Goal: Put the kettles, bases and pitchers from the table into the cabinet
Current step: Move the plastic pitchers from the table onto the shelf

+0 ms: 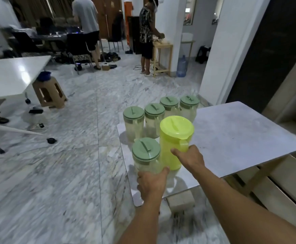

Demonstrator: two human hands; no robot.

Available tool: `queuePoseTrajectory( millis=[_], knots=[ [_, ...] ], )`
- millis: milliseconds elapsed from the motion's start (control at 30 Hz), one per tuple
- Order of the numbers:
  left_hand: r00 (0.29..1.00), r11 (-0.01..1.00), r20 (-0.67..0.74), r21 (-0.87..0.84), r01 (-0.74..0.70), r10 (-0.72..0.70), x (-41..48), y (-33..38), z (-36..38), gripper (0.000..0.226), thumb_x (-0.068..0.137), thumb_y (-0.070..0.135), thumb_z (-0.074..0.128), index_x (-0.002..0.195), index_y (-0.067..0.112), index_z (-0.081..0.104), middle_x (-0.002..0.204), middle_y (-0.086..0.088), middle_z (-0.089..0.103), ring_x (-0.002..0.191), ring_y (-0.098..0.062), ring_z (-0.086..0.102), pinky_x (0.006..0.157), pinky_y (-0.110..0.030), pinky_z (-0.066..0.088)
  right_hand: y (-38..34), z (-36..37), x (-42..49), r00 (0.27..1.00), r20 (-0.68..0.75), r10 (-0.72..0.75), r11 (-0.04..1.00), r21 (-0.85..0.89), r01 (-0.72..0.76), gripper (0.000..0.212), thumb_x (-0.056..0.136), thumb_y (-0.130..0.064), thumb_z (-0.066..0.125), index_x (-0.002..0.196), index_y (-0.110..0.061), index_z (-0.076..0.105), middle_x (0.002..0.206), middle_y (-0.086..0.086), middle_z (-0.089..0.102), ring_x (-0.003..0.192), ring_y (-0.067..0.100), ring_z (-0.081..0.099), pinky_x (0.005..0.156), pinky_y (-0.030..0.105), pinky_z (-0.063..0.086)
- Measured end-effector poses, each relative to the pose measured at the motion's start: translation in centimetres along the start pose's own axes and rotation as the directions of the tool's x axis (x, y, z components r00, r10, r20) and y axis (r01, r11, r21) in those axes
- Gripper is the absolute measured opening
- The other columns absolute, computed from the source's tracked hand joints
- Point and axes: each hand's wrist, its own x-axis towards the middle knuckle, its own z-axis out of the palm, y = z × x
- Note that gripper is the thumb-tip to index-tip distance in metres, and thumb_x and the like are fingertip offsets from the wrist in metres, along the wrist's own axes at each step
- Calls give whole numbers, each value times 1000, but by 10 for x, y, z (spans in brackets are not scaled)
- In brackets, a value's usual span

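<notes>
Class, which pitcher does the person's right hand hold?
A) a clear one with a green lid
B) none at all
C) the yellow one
C: the right hand grips the handle of the yellow pitcher; the left hand holds a clear pitcher.

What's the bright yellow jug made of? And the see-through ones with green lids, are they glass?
The bright yellow-green lidded pitcher looks like plastic: one even colour, slightly see-through, smooth, with a moulded handle. The clear pitcher with a sage-green lid nearest the camera is probably plastic too, not glass: its wall looks cloudy, though blur leaves that open.
</notes>
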Motion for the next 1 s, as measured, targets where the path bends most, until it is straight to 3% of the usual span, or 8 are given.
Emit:
queuePoseTrajectory(
  millis=[67,167,233,433,533,633,867,1000],
  knots=[
    [997,999,83,-52,8,-3,15,-3,13,94,45,70,64,118,11,60,117,-11,65,108,-33,61,92,-39,51,1,6,8,1000,-7,-15,998,58,15,51,82,-44,69,115,-6,62,115,16,67,109,36,61,89,41,51],
    [993,989,81,-125,-81,91,23,4,18,43,71,46,71,94,10,67,99,-9,71,94,-30,64,77,-31,47,4,11,16,1000,-8,-12,991,131,13,36,83,-36,65,101,-5,68,103,15,71,100,36,65,87,41,53],
    [987,975,47,-171,-143,153,23,9,19,25,78,33,68,88,11,65,90,-7,70,87,-28,63,72,-31,45,5,11,20,1000,6,-19,987,161,18,37,83,-38,65,97,-5,70,99,14,73,98,35,66,87,41,54],
    [972,928,66,-318,-192,224,8,41,2,40,80,43,50,94,8,63,90,-8,73,84,-27,69,77,-36,54,-8,-7,11,994,-77,-72,964,252,89,25,86,-36,65,76,-13,62,85,14,71,90,39,69,86,51,56],
    [947,913,83,-304,-271,309,-7,56,-11,42,78,46,47,92,9,62,95,-14,72,91,-33,67,77,-40,52,-15,-34,-8,989,-149,-23,956,285,65,31,89,-39,65,98,-10,60,96,16,64,97,41,64,87,55,55],
    [911,884,112,-316,-346,397,-39,73,-16,54,75,49,44,94,2,63,104,-22,70,97,-40,66,79,-45,54,-12,-73,-38,962,-264,68,942,336,25,57,88,-47,64,120,0,58,116,22,64,105,45,62,90,55,53],
    [736,772,263,-351,-529,624,-146,125,21,62,83,52,37,95,1,70,97,-20,72,94,-38,67,85,-48,54,10,-211,-110,782,-576,240,795,578,182,84,62,-81,47,95,-6,66,93,15,69,88,36,67,84,51,56],
    [585,717,414,-379,-585,697,-221,151,64,41,91,39,38,69,14,63,78,-9,69,75,-27,60,75,-37,49,44,-302,-125,646,-699,307,763,586,271,73,66,-70,42,88,-7,72,96,18,74,78,34,64,77,50,54]
  ],
)
